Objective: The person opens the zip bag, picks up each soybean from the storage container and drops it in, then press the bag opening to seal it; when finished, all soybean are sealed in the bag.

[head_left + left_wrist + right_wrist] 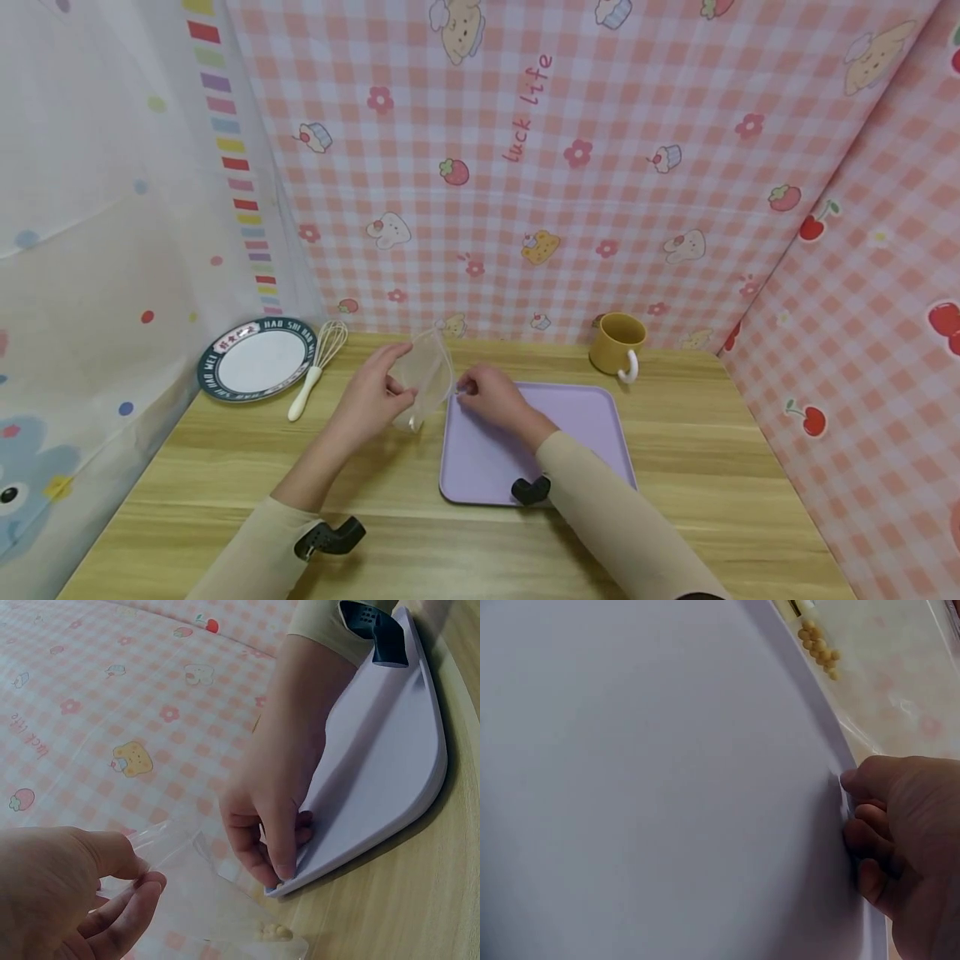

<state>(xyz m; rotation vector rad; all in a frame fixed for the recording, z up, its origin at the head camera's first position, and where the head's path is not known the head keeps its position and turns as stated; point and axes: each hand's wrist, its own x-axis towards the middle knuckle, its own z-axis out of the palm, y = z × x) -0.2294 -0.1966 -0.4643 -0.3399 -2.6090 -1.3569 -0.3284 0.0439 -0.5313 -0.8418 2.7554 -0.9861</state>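
Observation:
My left hand [375,387] pinches the upper edge of a clear plastic bag [429,375] between thumb and fingers. The bag hangs tilted just left of the tray. Several round, pale yellow soybeans [819,649] lie together in its bottom corner. My right hand [491,396], fingers curled, is at the left edge of a flat lilac tray [555,408]. Its thumb and forefinger pinch a tiny pale yellow bit, seemingly a soybean [280,884], right at the tray's rim. In the right wrist view the curled fingers overlap that rim, beside the bag.
At the back left lies a white plate [258,358] with a dark green lettered rim. A whisk [318,367] with a cream handle rests next to it. Behind the tray, to the right, stands a mustard mug [618,343] with a white handle. Patterned cloth walls border the wooden table [397,533].

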